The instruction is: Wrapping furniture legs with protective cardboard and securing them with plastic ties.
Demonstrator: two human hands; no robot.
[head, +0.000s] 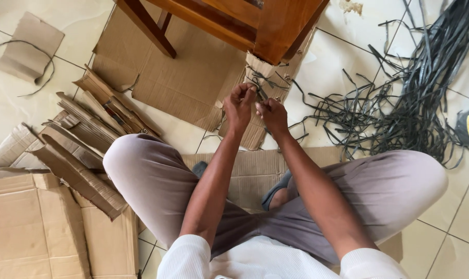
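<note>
Tiled floor [193, 135], hands [256, 108] pinching black strap [259, 85]

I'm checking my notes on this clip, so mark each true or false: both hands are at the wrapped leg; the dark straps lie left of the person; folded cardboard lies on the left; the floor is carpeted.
1. Both hands are at the wrapped leg: true. The left hand and right hand pinch a dark strap at the cardboard-wrapped wooden leg.
2. False: the strap pile lies on the right.
3. True: folded cardboard pieces lie left.
4. False: the floor is pale tile.
</note>
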